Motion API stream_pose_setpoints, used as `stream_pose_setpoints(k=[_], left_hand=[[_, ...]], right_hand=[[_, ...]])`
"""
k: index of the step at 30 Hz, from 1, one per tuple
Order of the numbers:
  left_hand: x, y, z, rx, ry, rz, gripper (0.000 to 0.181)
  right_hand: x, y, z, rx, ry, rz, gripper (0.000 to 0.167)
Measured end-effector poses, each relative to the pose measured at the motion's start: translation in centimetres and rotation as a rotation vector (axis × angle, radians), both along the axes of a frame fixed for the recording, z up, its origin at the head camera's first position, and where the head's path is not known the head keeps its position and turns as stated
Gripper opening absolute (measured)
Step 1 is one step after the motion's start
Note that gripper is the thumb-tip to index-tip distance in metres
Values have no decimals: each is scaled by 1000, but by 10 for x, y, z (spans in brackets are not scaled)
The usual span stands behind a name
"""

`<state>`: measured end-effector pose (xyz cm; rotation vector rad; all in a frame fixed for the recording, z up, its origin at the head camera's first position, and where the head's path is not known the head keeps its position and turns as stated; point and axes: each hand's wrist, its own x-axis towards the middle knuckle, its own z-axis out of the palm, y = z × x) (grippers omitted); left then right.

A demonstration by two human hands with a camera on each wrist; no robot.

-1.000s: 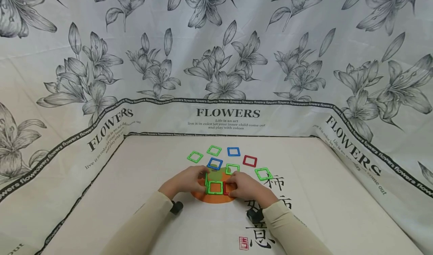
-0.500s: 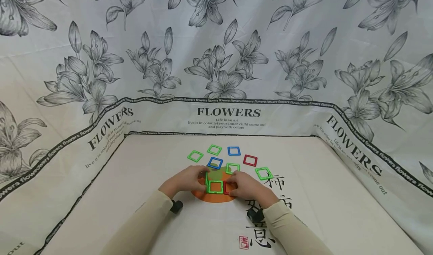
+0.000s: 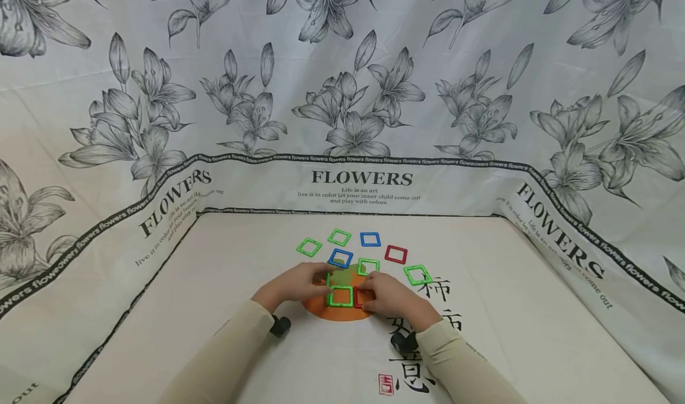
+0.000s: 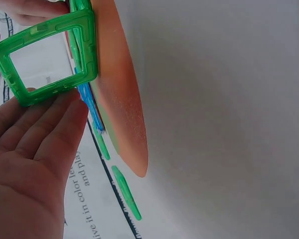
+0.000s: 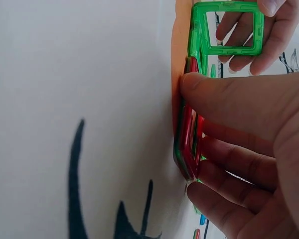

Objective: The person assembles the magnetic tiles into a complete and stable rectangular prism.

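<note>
Left hand (image 3: 297,283): thumb and fingers pinch the upright green frame (image 4: 89,47) at the 9 o'clock edge of the flat green frame (image 3: 340,306).
Flat green frame: between both hands, on the orange print (image 3: 334,316) of the tabletop (image 3: 241,237).
Right hand (image 3: 394,295): thumb and fingers pinch the red frame (image 3: 357,297), at 3 o'clock of the flat green frame.
Loose pieces: nearer blue frame (image 3: 340,266) at 12 o'clock, loose green frame (image 3: 368,261) at 1 o'clock.
Tip-over risk: upright green frame may fall if released with its lower edge unsupported.
Skew risk: uneven sideways pressure from the right hand may push the red frame out of line.
</note>
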<state>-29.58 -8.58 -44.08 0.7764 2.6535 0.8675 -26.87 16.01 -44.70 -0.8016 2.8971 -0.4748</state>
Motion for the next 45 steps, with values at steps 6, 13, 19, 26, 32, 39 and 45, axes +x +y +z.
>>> stream_pose_setpoints(k=[6,13,19,26,32,39,45], left_hand=[[0,-2,0,16,-41,-16,53],[1,-2,0,28,-67,-9,54],[-1,0,-2,29,-66,-7,56],[-1,1,-2,25,-69,12,57],[0,0,-5,19,-93,27,56],[-2,-1,-6,18,-79,19,56],[-2,-1,-8,16,-66,10,56]], right_hand=[[3,-2,0,29,12,-7,37],[5,-1,3,43,28,8,37],[3,6,3,7,69,21,34],[5,21,6,4,134,-86,35],[5,33,5,19,126,-180,36],[-3,47,4,-19,123,-294,36],[-9,59,3,-17,154,-361,38]])
